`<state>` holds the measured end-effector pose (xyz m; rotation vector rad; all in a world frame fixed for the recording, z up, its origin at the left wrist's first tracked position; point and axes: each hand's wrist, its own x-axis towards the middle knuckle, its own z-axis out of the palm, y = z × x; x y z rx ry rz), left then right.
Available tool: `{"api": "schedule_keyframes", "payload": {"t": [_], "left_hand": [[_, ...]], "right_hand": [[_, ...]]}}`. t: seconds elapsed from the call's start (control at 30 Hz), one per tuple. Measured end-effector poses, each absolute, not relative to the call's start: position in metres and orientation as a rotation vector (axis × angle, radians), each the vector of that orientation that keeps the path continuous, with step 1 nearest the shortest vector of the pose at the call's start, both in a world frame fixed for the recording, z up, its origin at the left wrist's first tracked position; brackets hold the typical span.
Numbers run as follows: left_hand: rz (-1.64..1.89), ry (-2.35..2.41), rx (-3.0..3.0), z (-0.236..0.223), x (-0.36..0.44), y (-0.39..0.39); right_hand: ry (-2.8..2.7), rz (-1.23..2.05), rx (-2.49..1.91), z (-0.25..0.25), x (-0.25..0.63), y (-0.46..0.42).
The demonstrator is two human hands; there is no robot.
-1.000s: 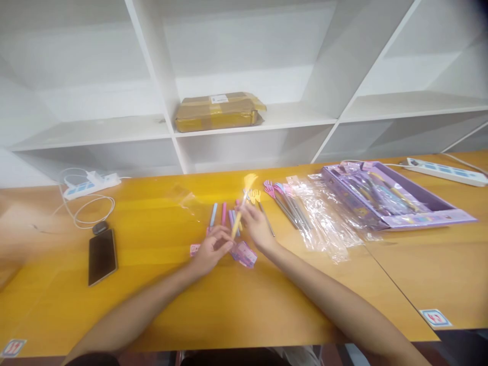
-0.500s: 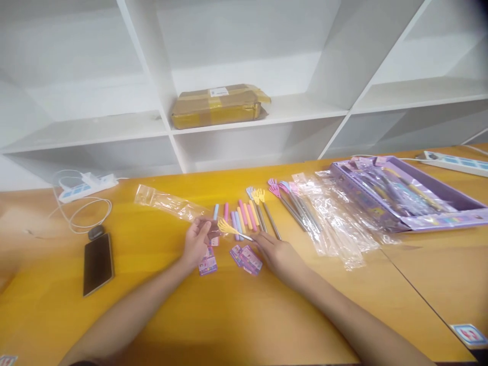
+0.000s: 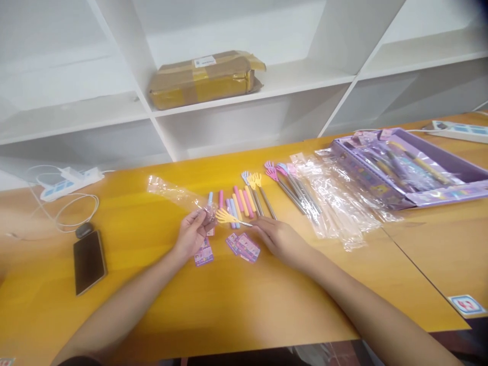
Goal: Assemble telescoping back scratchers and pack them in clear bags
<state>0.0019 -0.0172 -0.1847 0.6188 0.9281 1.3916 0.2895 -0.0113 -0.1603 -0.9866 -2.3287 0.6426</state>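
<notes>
My left hand (image 3: 193, 231) pinches one end of a long clear plastic bag (image 3: 175, 194), which stretches away to the upper left. Closed around the metal rod of a yellow back scratcher (image 3: 225, 216) is my right hand (image 3: 277, 240). The scratcher's clawed head points left, right by the bag's end; whether it is inside the bag I cannot tell. Just beyond my hands lie several pink, yellow, blue and purple handle tubes (image 3: 244, 200). Purple printed cards (image 3: 247, 247) lie between my hands, and more cards (image 3: 204, 253) lie partly under the left one.
More back scratchers (image 3: 292, 190) and a pile of clear bags (image 3: 331, 198) lie to the right. Behind them stands a purple display box (image 3: 404, 198) with packed items. A phone (image 3: 89, 262), cable and power strip (image 3: 72, 183) are at left. A taped carton (image 3: 206, 81) sits on the shelf.
The view has tilted downward, showing the table's front edge. The bag's end now sits at the scratcher's claws, with my left fingers more spread around it. Both hands keep their holds.
</notes>
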Motion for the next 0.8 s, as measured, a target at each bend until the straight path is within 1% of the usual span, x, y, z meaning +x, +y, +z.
{"api": "schedule_keyframes", "payload": {"t": [0.53,0.8], "left_hand": [[1.214,0.886,0.688,-0.1854,0.0068,-0.0216],[1.215,0.873,0.641,-0.1871,0.0047,-0.0218]], "right_hand": [[-2.246,0.67,-1.019,-0.1551,0.2866,-0.0114],[-2.165,0.634,-1.009,-0.1516,0.2929,-0.0061]]}}
